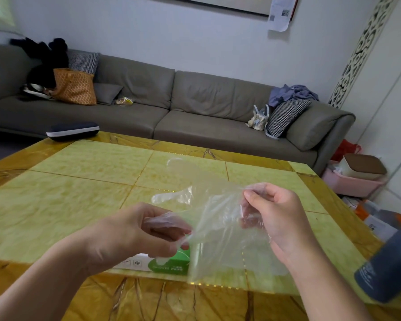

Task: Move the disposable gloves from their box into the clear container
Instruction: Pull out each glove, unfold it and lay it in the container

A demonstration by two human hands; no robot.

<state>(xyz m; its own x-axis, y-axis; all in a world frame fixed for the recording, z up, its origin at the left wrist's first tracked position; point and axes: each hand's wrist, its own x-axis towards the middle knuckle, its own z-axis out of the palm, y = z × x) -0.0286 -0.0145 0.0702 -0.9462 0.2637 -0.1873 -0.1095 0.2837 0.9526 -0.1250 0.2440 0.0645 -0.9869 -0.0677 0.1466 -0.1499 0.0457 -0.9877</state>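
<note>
Two hands worked above our green-and-white glove box on the table: our left hand and right hand each pinched a clear disposable glove with curled fingers.

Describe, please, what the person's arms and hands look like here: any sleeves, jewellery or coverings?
Both forearms are bare to the frame edge, with no sleeves in view. The left hand and right hand show no rings, watch or bracelets, and the fingernails look short and unpainted.
</note>
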